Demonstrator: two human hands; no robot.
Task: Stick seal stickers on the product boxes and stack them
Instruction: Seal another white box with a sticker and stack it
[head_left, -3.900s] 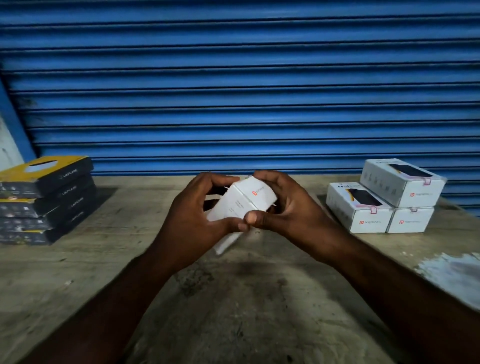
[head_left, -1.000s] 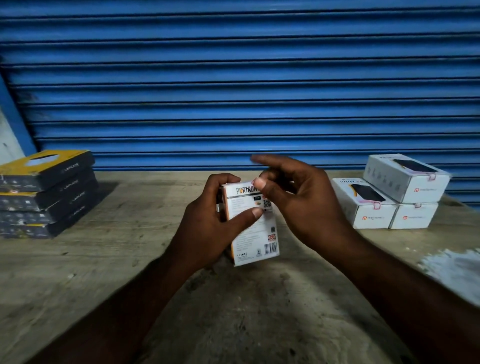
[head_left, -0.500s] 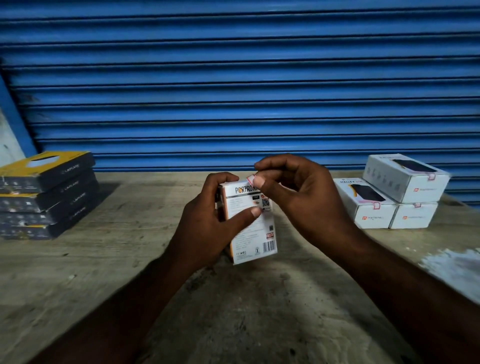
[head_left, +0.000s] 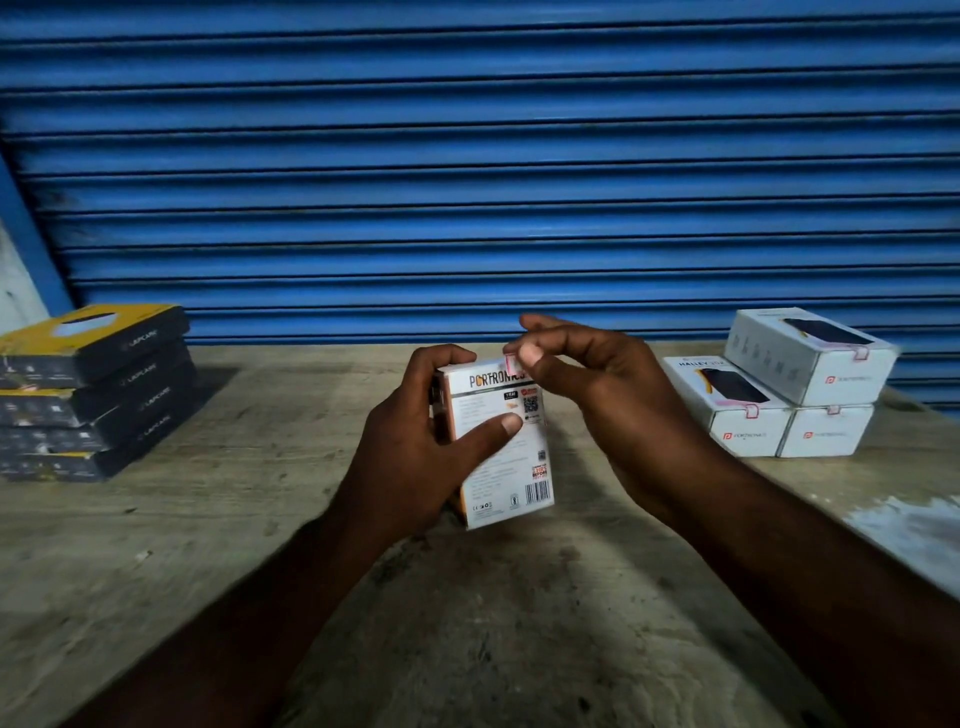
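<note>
My left hand (head_left: 415, 441) grips a white product box (head_left: 511, 467) upright above the table, printed back face toward me, thumb across that face. My right hand (head_left: 597, 384) pinches a small pink seal sticker (head_left: 511, 362) between thumb and forefinger, right at the box's top right edge. At the right stand three white boxes (head_left: 789, 384) of the same kind, two side by side and one on top; each carries a pink seal on its flap.
A stack of several black and yellow flat boxes (head_left: 93, 389) sits at the far left of the wooden table (head_left: 260, 493). A blue roller shutter (head_left: 467, 182) closes off the back. A whitish patch (head_left: 914, 530) marks the table's right edge.
The box was turned from a tilted end-on hold to upright with its back face toward me. My right hand closed on the pink sticker and brought it to the box's top edge.
</note>
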